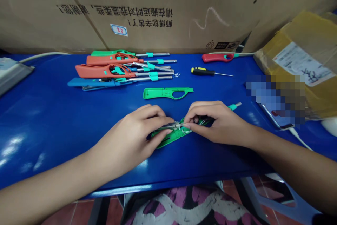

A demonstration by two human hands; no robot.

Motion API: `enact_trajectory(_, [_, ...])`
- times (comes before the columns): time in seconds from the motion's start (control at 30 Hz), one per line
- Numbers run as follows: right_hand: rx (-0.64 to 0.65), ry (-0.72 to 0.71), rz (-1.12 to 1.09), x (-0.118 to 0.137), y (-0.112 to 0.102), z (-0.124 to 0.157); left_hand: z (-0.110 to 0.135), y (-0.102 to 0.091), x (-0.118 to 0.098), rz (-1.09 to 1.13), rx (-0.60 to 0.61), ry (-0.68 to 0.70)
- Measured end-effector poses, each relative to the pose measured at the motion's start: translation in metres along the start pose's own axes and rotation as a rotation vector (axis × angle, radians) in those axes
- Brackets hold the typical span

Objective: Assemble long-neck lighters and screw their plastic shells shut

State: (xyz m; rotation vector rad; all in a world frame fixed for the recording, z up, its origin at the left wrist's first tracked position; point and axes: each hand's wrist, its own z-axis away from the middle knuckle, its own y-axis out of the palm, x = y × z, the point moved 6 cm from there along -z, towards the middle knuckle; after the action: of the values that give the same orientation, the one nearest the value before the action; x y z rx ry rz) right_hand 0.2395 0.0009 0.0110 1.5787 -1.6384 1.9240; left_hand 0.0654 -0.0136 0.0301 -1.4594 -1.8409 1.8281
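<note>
1. the left hand [143, 128] holds a small clear plastic piece [171, 126] between thumb and finger.
2. the right hand [213, 121] has its fingertips narrow at the end of this piece; i cannot tell what they grip.
3. below them is an open green lighter shell [175, 135], on the blue table [79, 119].
4. beyond lie another green shell [157, 93] and a screwdriver [203, 72].

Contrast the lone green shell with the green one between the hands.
The lone shell lies nearly straight across the view; the nearer shell slants up rightward.
White wires show at the nearer shell, none at the lone shell.
The left hand and right hand partly cover the nearer shell, not the lone shell.
Both are green.
</note>
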Motion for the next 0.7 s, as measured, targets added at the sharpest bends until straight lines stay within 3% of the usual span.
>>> enact_trajectory(0.7, [0.009,-0.001,-0.006,0.0000,-0.0010,-0.0004,-0.0001,-0.0020,-0.0010,-0.010,-0.005,-0.012])
